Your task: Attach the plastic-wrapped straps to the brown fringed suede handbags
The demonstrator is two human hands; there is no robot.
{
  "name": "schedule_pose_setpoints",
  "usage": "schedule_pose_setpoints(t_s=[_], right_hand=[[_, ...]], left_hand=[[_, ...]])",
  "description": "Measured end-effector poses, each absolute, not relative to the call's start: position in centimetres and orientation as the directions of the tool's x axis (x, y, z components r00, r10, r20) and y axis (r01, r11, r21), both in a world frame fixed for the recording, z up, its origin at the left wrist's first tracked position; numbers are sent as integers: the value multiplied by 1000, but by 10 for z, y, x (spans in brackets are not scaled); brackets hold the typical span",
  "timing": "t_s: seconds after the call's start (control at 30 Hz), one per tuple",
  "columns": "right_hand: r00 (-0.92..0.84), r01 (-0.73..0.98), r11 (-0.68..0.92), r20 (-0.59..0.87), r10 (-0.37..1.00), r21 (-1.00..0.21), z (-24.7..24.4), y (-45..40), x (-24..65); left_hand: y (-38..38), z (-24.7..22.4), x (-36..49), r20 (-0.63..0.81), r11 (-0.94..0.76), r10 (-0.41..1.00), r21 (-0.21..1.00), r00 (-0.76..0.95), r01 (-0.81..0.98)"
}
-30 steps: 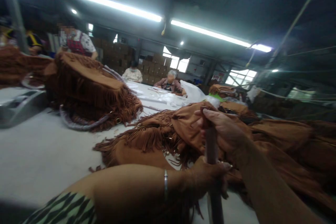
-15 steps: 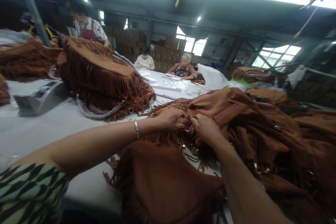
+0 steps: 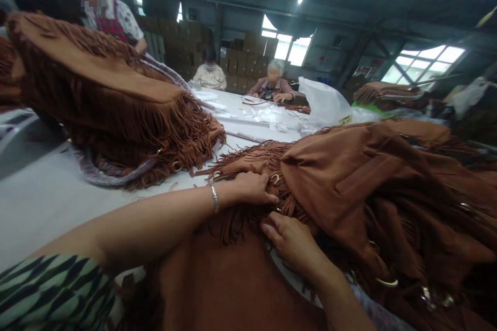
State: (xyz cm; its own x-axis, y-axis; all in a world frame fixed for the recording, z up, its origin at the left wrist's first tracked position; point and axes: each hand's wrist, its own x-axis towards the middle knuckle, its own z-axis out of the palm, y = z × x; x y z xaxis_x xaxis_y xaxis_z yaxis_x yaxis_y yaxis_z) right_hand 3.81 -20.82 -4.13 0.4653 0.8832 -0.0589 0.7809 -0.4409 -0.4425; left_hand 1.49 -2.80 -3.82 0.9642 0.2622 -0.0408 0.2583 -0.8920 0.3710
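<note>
Nearest to you, your green patterned sleeve point(image 3: 58, 287) sits at the lower left. The brown fringed bag point(image 3: 233, 279) lies directly in front of you, its smooth panel towards you and its fringe under your 2 hands. Your left hand point(image 3: 254, 189), with a silver bracelet point(image 3: 215, 199) at the wrist, rests on the fringed part beside a gold ring point(image 3: 275, 179), fingers curled down. Your right hand point(image 3: 291, 242) is just below it, thumb and fingers bent inwards. The fingertips of both are partly hidden among the strands; whether either hand grips anything cannot be told.

To your right, a heap of brown bags point(image 3: 388, 165) with gold fittings adjoins the bag before you. To your left, a fringed stack point(image 3: 112, 83) stands on the pale worktop point(image 3: 50, 186), a wrapped handle point(image 3: 132, 178) looping from its near side.

Further on, white scraps point(image 3: 267, 116) lie across the worktop, near a white plastic bag point(image 3: 324, 101). Beyond are 3 people: 1 in a plaid apron point(image 3: 114, 28) and 2 at the far edge. Cardboard boxes point(image 3: 243, 64) are stacked behind them.
</note>
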Motion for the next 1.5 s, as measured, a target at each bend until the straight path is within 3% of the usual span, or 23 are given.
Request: schedule_pose_setpoints(t_s=[0.07,0.17,0.3,0.47,0.67,0.8,0.87,0.97,1.1,1.2,1.27,1.33,1.4,1.5], right_hand=[[517,689,-425,-14,856,-587,-42,-209,45],[687,362,-329,12,727,-872,-44,-211,52],[787,122,-152,2,617,-981,-42,-213,53],[834,-68,-48,-84,545,-997,-34,-205,54],[855,-51,-28,-58,516,-998,-35,-182,56],[830,-59,3,-47,556,-998,-37,-174,52],[818,-64,40,-30,574,-997,-36,-177,48],[799,-63,91,5,601,-994,-30,-183,41],[776,-58,145,47,629,-988,-25,-188,32],[759,-74,167,53,649,-983,-23,-191,29],[747,-88,167,46,664,-982,-22,-194,30],[730,-107,163,34,682,-981,-21,-198,32],[704,-128,169,31,709,-977,-21,-201,36],[657,-145,180,42,753,-973,-24,-203,40]], left_hand=[[-26,-44,12,-75,-895,252,361,965,262],[-26,-40,2,-28,-909,207,365,978,202],[-30,-26,-16,54,-926,94,371,994,68],[-40,-28,-28,160,-964,50,267,986,6],[-53,-48,-42,281,-975,-95,167,955,-146],[-52,-49,-56,359,-961,-115,197,926,-195],[-50,-42,-63,404,-946,-65,267,912,-185],[-44,-28,-73,449,-863,140,492,882,-113],[-30,-16,-79,356,-663,227,738,907,-124],[-23,-12,-78,370,-544,365,829,854,-127],[-22,-6,-77,411,-487,535,864,738,-129],[-24,5,-78,487,-465,620,859,615,-212],[-30,19,-80,591,-497,545,799,595,-339],[-40,31,-78,634,-584,190,686,749,-433]])
